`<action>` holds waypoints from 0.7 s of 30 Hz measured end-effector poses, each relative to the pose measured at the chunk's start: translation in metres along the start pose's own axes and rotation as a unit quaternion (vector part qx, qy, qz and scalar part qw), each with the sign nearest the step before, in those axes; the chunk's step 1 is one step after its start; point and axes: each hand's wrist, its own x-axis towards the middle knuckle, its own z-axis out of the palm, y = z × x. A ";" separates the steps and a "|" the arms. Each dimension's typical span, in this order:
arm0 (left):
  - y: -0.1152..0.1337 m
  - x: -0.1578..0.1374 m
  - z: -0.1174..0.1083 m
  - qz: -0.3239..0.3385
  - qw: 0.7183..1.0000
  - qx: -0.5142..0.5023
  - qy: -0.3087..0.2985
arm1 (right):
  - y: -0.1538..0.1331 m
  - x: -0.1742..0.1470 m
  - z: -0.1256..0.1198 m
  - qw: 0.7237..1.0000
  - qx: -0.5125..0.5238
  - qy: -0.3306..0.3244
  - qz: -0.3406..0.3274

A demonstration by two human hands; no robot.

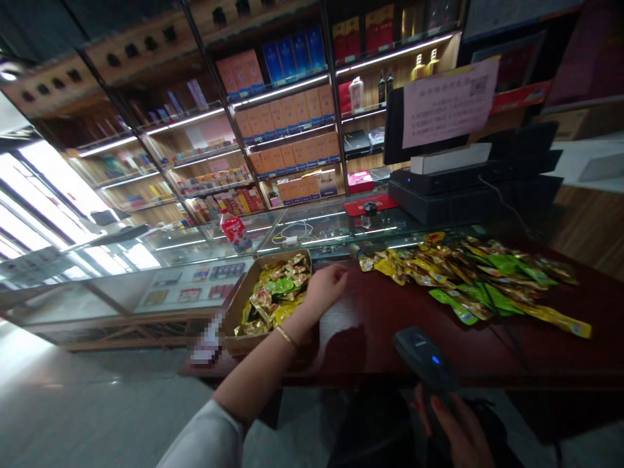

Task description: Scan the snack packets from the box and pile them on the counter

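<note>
My right hand is wrapped round the handle of a black barcode scanner, which has a blue light on top. The scanner is held at the near edge of the dark red tabletop. Just beside a cardboard box, my left hand hovers over the tabletop with its fingers curled in and nothing showing in them. Gold, yellow and green snack packets fill the box. To the right of this hand spreads a pile of similar long snack packets.
A glass display counter adjoins the table, with a red-labelled bottle and a white cable on it. Behind the packets stands a checkout monitor with a pink notice. A mouse rests on a red pad. Shelves line the wall.
</note>
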 end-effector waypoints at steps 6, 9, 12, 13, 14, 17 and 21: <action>-0.125 0.001 -0.096 -0.130 0.966 0.207 -0.083 | -0.018 0.011 0.016 0.998 -0.052 -0.023 -0.030; -0.154 -0.007 -0.093 -0.152 0.958 0.215 -0.111 | -0.014 0.016 0.022 0.997 -0.066 -0.029 -0.026; -0.162 -0.013 -0.085 -0.170 0.953 0.232 -0.094 | -0.010 0.015 0.026 0.996 -0.074 -0.041 -0.021; -0.161 -0.014 -0.086 -0.176 0.952 0.237 -0.084 | -0.009 0.014 0.026 0.996 -0.074 -0.044 -0.021; -0.160 -0.014 -0.089 -0.181 0.951 0.241 -0.074 | -0.010 0.013 0.026 0.996 -0.075 -0.043 -0.025; -0.146 -0.017 -0.107 -0.185 0.951 0.243 -0.048 | -0.014 0.010 0.026 0.995 -0.084 -0.027 -0.044; -0.097 -0.033 -0.104 -0.157 0.979 0.104 0.077 | -0.019 0.011 0.028 0.995 -0.072 -0.042 -0.050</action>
